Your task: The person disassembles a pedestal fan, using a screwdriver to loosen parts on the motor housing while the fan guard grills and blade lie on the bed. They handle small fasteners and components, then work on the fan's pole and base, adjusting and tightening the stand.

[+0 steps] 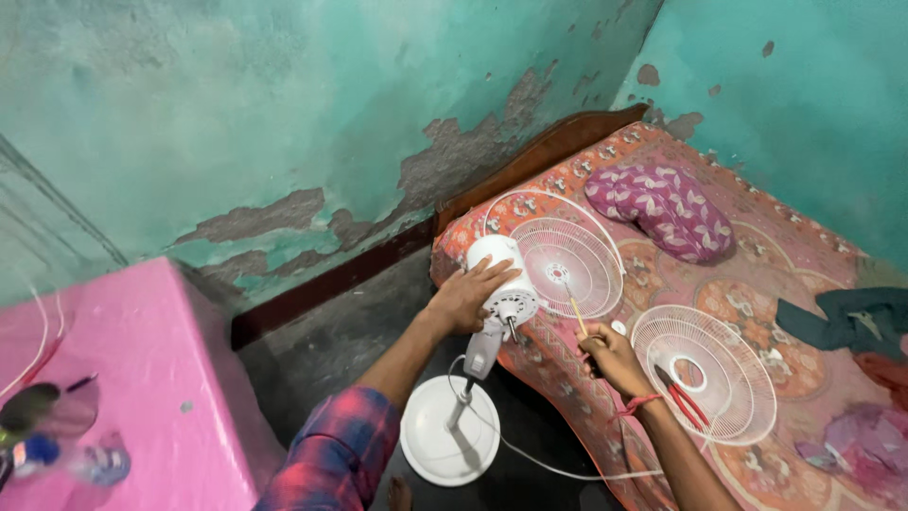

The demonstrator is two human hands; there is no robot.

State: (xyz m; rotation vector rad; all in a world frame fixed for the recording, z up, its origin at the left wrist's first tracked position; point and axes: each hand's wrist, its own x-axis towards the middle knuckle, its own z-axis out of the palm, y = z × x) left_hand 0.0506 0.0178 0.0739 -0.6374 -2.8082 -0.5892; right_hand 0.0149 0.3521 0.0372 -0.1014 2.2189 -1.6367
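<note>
Left hand [470, 295] clasps the white fan motor housing [502, 279]; its shaft [514, 330] points toward the right hand [613, 357] — closed on a thin screwdriver [576, 313], just beside it.

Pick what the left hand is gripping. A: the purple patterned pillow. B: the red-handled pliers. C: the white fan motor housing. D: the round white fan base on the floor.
C: the left hand wraps around the white fan motor housing, above the round base on the floor.
</note>
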